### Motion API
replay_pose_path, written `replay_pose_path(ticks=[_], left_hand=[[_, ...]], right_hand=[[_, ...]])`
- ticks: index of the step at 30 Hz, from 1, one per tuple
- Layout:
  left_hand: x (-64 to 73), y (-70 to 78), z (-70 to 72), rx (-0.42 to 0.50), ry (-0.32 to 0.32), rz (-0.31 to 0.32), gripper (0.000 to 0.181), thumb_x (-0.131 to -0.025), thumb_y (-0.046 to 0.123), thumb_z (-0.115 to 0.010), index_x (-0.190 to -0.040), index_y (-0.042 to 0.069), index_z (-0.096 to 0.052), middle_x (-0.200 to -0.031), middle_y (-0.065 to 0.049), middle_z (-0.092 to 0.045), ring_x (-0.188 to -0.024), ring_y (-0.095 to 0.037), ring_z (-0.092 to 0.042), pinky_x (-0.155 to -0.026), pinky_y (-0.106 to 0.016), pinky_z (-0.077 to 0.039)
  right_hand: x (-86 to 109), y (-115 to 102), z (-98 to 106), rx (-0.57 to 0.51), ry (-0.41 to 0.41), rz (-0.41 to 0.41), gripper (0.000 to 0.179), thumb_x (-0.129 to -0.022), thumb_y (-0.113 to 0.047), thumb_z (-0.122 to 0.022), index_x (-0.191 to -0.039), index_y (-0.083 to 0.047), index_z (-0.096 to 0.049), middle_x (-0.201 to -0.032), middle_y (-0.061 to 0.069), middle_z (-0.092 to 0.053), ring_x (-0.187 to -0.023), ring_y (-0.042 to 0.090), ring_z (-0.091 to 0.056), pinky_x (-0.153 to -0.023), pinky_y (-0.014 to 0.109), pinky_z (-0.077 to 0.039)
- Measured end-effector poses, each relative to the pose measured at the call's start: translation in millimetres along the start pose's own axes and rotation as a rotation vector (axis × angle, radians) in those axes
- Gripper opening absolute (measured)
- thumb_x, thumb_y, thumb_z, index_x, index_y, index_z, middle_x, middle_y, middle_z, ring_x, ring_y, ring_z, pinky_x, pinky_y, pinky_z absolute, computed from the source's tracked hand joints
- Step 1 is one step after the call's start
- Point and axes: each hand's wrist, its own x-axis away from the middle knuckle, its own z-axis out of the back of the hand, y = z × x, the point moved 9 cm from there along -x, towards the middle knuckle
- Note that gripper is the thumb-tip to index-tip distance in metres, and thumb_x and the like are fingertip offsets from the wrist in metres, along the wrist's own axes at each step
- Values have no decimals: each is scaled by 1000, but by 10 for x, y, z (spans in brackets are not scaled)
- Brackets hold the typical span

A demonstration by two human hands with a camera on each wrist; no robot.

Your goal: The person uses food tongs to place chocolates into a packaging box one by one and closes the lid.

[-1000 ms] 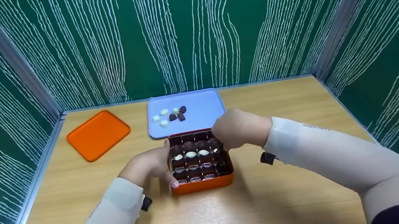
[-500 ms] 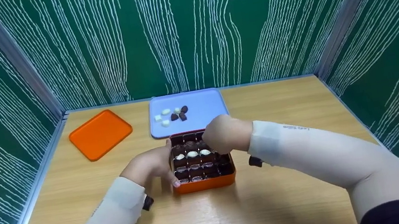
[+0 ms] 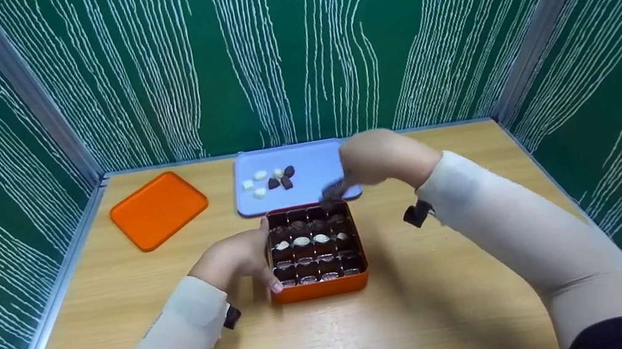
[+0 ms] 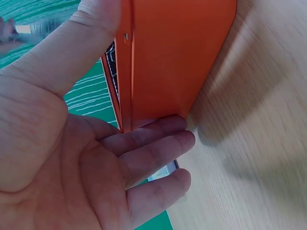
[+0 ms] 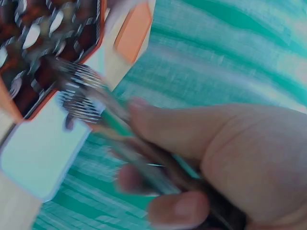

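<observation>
In the head view, an orange box [image 3: 321, 289] with a dark divided insert stands on the table. Dark chocolates [image 3: 298, 227] sit in one row, white chocolates [image 3: 301, 241] in the row before it. My left hand [image 3: 235, 258] holds the box's left side, thumb at the near corner and fingers reaching the far one. My right hand [image 3: 376, 155] is over the blue tray's right side, gripping metal tongs [image 5: 139, 153] with ribbed, fork-like tips. Those tips hang over the box's back right corner, blurred; whether a chocolate is between them, I cannot tell.
Behind the box lies the light blue tray [image 3: 313, 189] with several loose white and dark chocolates [image 3: 287, 182] on its left half. An orange lid-like tray [image 3: 159, 211] rests at the back left. Green, white-lined walls enclose the wooden table [image 3: 464, 312].
From over the right side of the box, my right hand has moved left a little, then back and right above the blue tray, bringing the tongs into sight. My left hand stays on the box.
</observation>
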Motion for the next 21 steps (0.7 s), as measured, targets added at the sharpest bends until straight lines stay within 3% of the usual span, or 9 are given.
replay_pose_path(ticks=[4,7,10,14,21], left_hand=[[-3,18,-22,25,-2,-2,168,-69,36,-110,-181,9,12,-186,-24,-29,-170,-42,-39,-143,-59,-28],[-14,42,-42,28,-3,-10,167,-69,35,-110,-181,8,11,-185,-23,-32,-168,-40,-41,-142,-58,-30],[-26,60,-59,23,-10,-11,166,-70,36,-110,-182,8,10,-185,-22,-32,-169,-38,-42,-142,-57,-31],[-27,60,-58,31,-19,-5,166,-71,37,-109,-181,9,11,-186,-22,-30,-170,-39,-40,-143,-57,-29],[-7,16,3,36,3,-9,168,-68,35,-110,-181,9,11,-186,-24,-30,-170,-41,-39,-143,-58,-27]], right_hand=[[-304,345,-149,-141,188,-57,40,-109,-46,-77,-94,-9,-79,-81,3,-68,-72,21,-61,-66,37,-55],[-512,563,-406,-216,257,-101,26,-109,-30,-77,-100,-5,-77,-91,11,-76,-77,25,-66,-73,42,-63],[-645,721,-659,-253,251,-135,29,-110,-29,-74,-99,-3,-77,-96,15,-78,-79,27,-66,-75,45,-64],[-683,853,-834,-272,189,-185,32,-110,-32,-74,-99,-4,-82,-88,8,-74,-75,24,-62,-70,40,-57],[-627,891,-759,-255,141,-203,32,-109,-36,-76,-95,-7,-82,-81,4,-68,-75,23,-60,-71,37,-52]])
